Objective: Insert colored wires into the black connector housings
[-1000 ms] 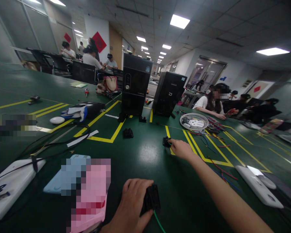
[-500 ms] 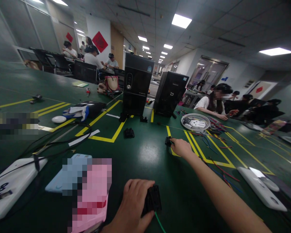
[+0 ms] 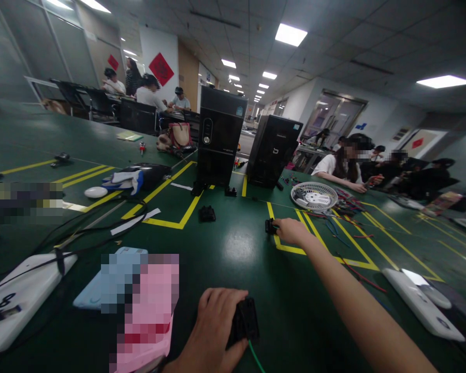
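Note:
My left hand [image 3: 213,326] rests on the green table [image 3: 233,259] near its front edge, closed around a black plastic connector block [image 3: 245,320] with a green wire [image 3: 255,357] trailing from it. My right arm stretches forward across the table; my right hand [image 3: 293,231] pinches a small black connector [image 3: 270,226] lying by a yellow floor-tape line. Another small black part [image 3: 207,213] lies apart to the left of it.
Two black computer towers [image 3: 220,137] [image 3: 272,150] stand mid-table, a white fan grille [image 3: 314,196] and coloured wires [image 3: 341,220] to the right. White devices [image 3: 423,305] [image 3: 19,295], black cables [image 3: 93,230] and a blue-pink item [image 3: 140,300] lie near. Seated people work at the back and right.
My right hand stays on the small black connector, shifted only slightly. My left hand keeps its hold on the black block. The view has drifted a little.

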The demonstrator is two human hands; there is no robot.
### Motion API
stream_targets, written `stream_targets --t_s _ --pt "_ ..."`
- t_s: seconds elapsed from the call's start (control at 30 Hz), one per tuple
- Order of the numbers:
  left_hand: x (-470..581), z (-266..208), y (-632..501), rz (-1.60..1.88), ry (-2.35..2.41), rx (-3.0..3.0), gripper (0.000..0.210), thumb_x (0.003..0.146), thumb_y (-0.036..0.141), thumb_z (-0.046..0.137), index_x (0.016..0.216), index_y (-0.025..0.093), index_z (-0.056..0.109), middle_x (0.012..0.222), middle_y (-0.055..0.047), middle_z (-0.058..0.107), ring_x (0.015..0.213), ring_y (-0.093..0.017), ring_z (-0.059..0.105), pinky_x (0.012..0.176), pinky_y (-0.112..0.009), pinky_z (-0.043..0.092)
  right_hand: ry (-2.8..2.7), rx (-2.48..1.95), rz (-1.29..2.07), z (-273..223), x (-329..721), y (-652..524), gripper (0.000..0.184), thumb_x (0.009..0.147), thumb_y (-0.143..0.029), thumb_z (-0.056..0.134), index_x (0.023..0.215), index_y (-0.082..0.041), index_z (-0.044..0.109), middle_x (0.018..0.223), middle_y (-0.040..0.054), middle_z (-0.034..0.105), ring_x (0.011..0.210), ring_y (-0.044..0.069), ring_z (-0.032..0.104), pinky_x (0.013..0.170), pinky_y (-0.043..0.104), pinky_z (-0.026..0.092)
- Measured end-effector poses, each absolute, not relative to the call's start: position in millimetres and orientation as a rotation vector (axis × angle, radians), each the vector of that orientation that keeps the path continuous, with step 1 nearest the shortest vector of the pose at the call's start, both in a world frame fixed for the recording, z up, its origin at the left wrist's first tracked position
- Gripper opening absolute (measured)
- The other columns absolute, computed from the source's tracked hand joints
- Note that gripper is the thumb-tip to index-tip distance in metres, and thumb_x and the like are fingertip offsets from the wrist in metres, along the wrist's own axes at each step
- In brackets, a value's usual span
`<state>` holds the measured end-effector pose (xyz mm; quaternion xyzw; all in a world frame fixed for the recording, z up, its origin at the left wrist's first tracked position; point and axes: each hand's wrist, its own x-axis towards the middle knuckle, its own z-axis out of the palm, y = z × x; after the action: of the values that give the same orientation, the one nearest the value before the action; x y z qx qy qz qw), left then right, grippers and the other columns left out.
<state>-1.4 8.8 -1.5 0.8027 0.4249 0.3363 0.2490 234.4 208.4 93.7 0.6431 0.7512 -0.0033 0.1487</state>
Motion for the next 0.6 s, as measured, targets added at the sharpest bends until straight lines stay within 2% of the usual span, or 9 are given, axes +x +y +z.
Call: stream_targets --t_s 0.3,0.47,0.53,0.6 --pt "0 4 7 0.883 1.198 2.162 0.065 0.064 0.003 0.059 0.125 0.024 0.044 0.121 -0.007 0.058 0.113 -0.030 0.051 0.101 -0.052 0.030 2.347 1.890 -0.011 95 248 204 0.029 0.093 -0.032 0.058 0.118 -0.018 0.058 0.120 0.0080 0.060 0.100 0.022 0.061 0.085 0.044 0.051" --pt "-1 6 7 0.930 1.181 2.152 0.067 0.064 0.002 0.060 0.125 0.025 0.043 0.121 -0.007 0.059 0.112 -0.031 0.052 0.100 -0.052 0.032 2.727 1.884 0.029 88 251 160 0.025 0.097 -0.023 0.046 0.115 -0.015 0.061 0.121 0.0118 0.058 0.119 0.026 0.048 0.102 0.048 0.037" --pt "-1 5 7 0.924 1.175 2.156 0.067 0.063 0.002 0.060 0.124 0.025 0.043 0.120 -0.008 0.059 0.111 -0.031 0.052 0.100 -0.052 0.033 2.876 1.824 -0.075 82 250 136 0.027 0.097 -0.020 0.040 0.111 -0.015 0.063 0.112 0.0131 0.063 0.114 0.025 0.052 0.101 0.045 0.038" --pt "-1 4 7 0.917 1.177 2.165 0.067 0.064 0.003 0.060 0.124 0.025 0.043 0.120 -0.008 0.059 0.111 -0.031 0.052 0.099 -0.053 0.032 2.989 1.711 -0.255 75 246 110 0.027 0.097 -0.019 0.038 0.107 -0.018 0.064 0.099 0.0100 0.067 0.101 0.022 0.059 0.091 0.040 0.045"
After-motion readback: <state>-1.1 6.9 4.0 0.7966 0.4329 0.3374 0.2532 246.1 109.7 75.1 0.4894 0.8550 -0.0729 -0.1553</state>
